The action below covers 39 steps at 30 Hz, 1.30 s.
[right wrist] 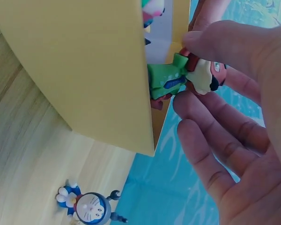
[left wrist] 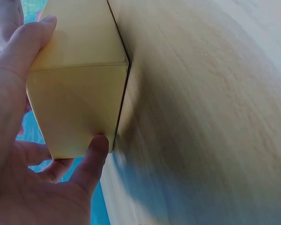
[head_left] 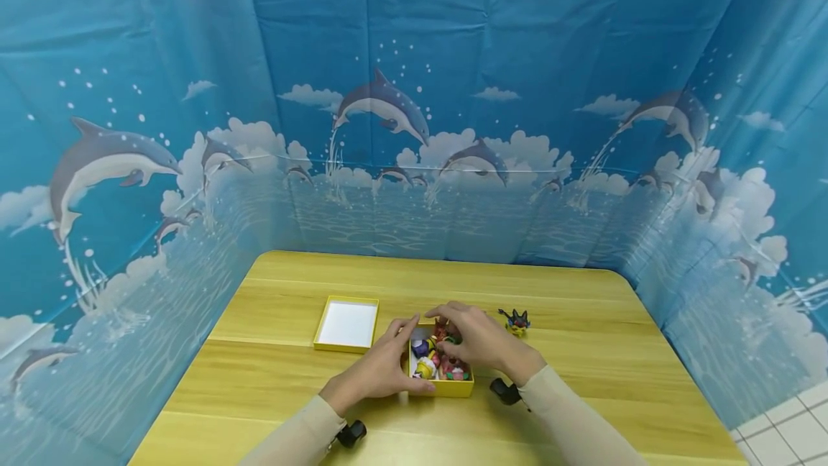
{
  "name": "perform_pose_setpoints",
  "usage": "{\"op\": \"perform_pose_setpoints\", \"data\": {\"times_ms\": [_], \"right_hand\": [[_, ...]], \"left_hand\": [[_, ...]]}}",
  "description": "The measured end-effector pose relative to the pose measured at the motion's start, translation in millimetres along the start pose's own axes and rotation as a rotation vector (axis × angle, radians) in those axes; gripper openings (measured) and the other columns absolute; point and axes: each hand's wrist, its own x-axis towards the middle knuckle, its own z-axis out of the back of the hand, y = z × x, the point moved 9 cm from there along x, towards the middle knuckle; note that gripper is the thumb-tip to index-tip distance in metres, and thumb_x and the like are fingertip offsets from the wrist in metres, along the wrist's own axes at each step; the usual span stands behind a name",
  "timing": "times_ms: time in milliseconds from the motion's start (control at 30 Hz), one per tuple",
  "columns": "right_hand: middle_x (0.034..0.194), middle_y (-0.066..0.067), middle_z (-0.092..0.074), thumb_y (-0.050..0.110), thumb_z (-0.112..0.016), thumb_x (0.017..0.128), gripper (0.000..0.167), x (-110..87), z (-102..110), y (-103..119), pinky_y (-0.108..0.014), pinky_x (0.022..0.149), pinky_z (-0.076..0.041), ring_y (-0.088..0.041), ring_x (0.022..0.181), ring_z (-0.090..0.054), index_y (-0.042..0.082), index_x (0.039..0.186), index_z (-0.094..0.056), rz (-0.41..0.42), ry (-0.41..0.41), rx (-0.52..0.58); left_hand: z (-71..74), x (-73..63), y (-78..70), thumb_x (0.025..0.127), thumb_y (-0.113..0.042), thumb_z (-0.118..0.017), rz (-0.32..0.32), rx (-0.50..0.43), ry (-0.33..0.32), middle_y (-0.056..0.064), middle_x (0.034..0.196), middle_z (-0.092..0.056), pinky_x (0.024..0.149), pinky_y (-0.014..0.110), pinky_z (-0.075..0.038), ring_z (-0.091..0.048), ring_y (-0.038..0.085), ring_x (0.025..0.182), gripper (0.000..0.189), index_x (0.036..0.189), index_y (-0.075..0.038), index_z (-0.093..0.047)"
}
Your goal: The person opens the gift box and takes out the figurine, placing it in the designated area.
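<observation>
An open yellow box (head_left: pixel 451 389) with a pale inside stands on the table, packed with several small colourful figurines (head_left: pixel 427 365). My left hand (head_left: pixel 382 365) grips its left side; in the left wrist view the thumb lies on one face and the fingertips (left wrist: pixel 99 143) press the adjoining one. Over the box's right side reaches my right hand (head_left: pixel 481 336). The right wrist view shows it pinching a green-clothed figurine (right wrist: pixel 166 79) with a cream and reddish head, partly inside the rim. The box wall hides the figurine's lower end.
A shallow yellow lid (head_left: pixel 347 322), white inside, lies left of the box. To the right, a small figurine with dark horn-like parts (head_left: pixel 517 323) rests on the wooden table (head_left: pixel 272 372). Blue dolphin-print curtains (head_left: pixel 414 42) hang around the table's back and sides.
</observation>
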Motion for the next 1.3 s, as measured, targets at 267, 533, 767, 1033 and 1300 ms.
{"op": "perform_pose_setpoints", "data": {"times_ms": [267, 533, 767, 1033, 1300], "right_hand": [[0.126, -0.007, -0.078, 0.013, -0.09, 0.105, 0.044, -7.3, 10, 3, -0.026, 0.078, -0.062, -0.016, 0.089, -0.073, 0.009, 0.147, -0.076, 0.035, -0.078, 0.014], [0.12, -0.005, -0.076, 0.01, -0.091, 0.103, 0.029, -13.7, 16, 3, -0.033, 0.08, -0.068, -0.022, 0.091, -0.076, 0.01, 0.129, -0.08, 0.059, -0.147, 0.03], [0.116, -0.004, -0.077, 0.011, -0.093, 0.102, 0.026, -19.4, 23, 3, -0.038, 0.08, -0.07, -0.019, 0.09, -0.077, 0.008, 0.123, -0.077, 0.068, -0.201, 0.011], [0.114, -0.002, -0.079, 0.01, -0.093, 0.101, 0.026, -26.2, 33, -2, -0.037, 0.078, -0.07, -0.01, 0.089, -0.076, 0.01, 0.122, -0.077, 0.043, -0.253, 0.054], [0.113, 0.0, -0.08, 0.013, -0.092, 0.102, 0.023, -31.7, 42, -10, -0.035, 0.075, -0.069, -0.003, 0.087, -0.073, 0.017, 0.12, -0.08, 0.025, -0.304, 0.052]], "left_hand": [[1.3, 1.0, -0.8, 0.091, -0.074, -0.092, -0.001, 0.016, -0.002, 0.014, 0.184, -0.039, 0.124, 0.062, -0.057, -0.06, 0.038, 0.155, 0.135, 0.188, -0.014, -0.019], [0.7, 1.3, -0.8, 0.091, -0.074, -0.092, -0.001, 0.004, -0.003, 0.013, 0.183, -0.04, 0.124, 0.059, -0.058, -0.061, 0.035, 0.154, 0.135, 0.188, -0.015, -0.02], [0.8, 1.2, -0.5, 0.091, -0.073, -0.093, 0.003, 0.002, -0.008, 0.012, 0.181, -0.042, 0.122, 0.057, -0.059, -0.063, 0.033, 0.149, 0.134, 0.188, -0.015, -0.022], [0.6, 1.3, 0.7, 0.09, -0.074, -0.094, 0.01, 0.014, -0.015, 0.013, 0.181, -0.042, 0.122, 0.058, -0.059, -0.063, 0.035, 0.152, 0.136, 0.188, -0.015, -0.021], [0.9, 1.3, 0.8, 0.09, -0.072, -0.094, 0.013, -0.002, -0.016, 0.012, 0.183, -0.04, 0.125, 0.059, -0.057, -0.06, 0.036, 0.156, 0.135, 0.188, -0.016, -0.022]]}}
